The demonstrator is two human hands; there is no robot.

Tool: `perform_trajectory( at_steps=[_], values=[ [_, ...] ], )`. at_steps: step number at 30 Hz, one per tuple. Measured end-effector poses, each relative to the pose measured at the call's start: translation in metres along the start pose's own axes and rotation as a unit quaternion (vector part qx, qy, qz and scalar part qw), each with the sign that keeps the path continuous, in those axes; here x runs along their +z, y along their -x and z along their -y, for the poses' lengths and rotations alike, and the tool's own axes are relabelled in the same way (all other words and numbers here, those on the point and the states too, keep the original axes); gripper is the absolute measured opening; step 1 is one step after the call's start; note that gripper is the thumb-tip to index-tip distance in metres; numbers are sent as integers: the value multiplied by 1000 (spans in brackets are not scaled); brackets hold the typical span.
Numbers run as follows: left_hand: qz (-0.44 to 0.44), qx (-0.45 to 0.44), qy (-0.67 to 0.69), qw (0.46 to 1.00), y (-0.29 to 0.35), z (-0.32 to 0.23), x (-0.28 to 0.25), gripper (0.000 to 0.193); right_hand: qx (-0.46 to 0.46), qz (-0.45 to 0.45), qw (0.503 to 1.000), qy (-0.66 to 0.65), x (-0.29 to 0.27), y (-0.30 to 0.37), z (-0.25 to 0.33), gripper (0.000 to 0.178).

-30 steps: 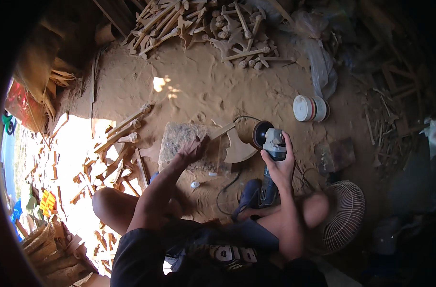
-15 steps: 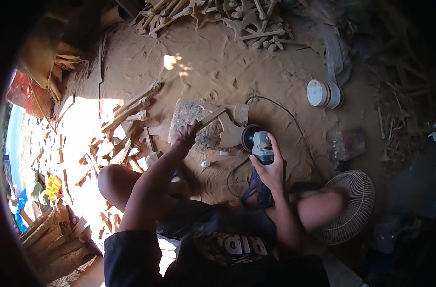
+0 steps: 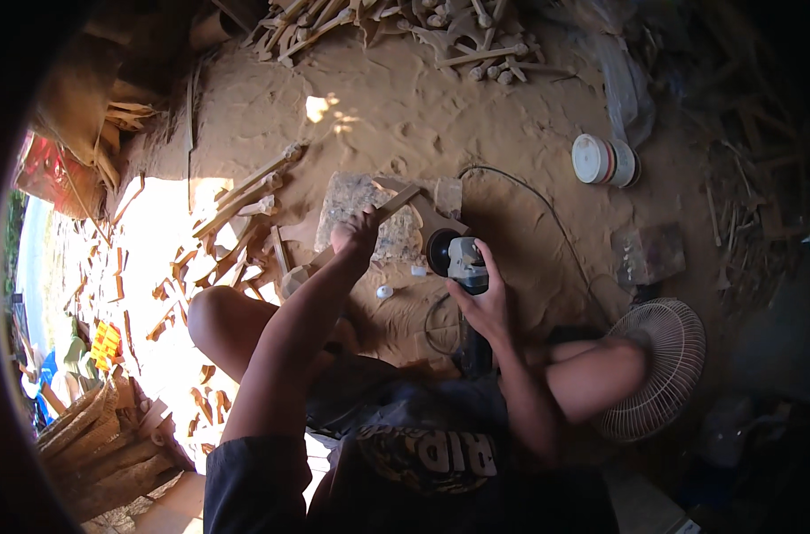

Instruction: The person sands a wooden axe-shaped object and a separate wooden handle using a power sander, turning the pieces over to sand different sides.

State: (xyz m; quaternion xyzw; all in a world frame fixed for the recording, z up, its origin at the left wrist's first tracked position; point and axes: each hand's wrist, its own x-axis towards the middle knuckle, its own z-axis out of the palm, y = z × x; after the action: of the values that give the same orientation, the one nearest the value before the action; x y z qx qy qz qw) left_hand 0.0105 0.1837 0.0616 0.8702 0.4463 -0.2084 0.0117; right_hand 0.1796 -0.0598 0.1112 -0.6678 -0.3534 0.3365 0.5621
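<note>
My left hand (image 3: 356, 233) is closed round a piece of wood (image 3: 398, 203), a straight bar joined to a curved flat part. The wood lies over a rough stone-like block (image 3: 341, 191) on the ground. In my right hand (image 3: 487, 307) is an angle grinder (image 3: 465, 264), gripped round its body near the head. Its dark round disc (image 3: 439, 252) is at the lower right edge of the curved part; whether it touches is hard to tell. A small white cap-like thing (image 3: 384, 292) lies on the dust below the block.
Wooden pieces (image 3: 253, 191) lie in sunlight at the left, with a further heap (image 3: 476, 44) at the far side. A white tub (image 3: 592, 160) lies on its side at the right. A fan (image 3: 667, 374) stands by my right knee, and a black cable (image 3: 547, 205) curves across the dusty ground.
My right hand has moved left with the grinder, bringing its disc closer to the block. My left hand and the wood have shifted slightly.
</note>
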Motion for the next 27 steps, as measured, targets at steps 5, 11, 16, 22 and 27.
perform_trajectory(
  at_steps=[5, 11, 16, 22, 27],
  values=[
    [27, 10, -1, 1000, -5, -4, -1, 36, -4, 8, 998, 56, 2, 0, -5, 86],
    [31, 16, -30, 999, -2, -3, -1, 45, 11, -6, 999, 50, -4, -5, -21, 87],
    [52, 31, -54, 997, -5, 1, 4, 55, -4, -55, 997, 55, -24, -19, -32, 85],
    [74, 20, -27, 997, -11, 9, 15, 62, 41, -30, 998, 32, -26, -21, -26, 87],
    [46, 37, -82, 995, -13, -2, 13, 53, 34, 39, 998, 36, -14, -4, -17, 85]
  ],
)
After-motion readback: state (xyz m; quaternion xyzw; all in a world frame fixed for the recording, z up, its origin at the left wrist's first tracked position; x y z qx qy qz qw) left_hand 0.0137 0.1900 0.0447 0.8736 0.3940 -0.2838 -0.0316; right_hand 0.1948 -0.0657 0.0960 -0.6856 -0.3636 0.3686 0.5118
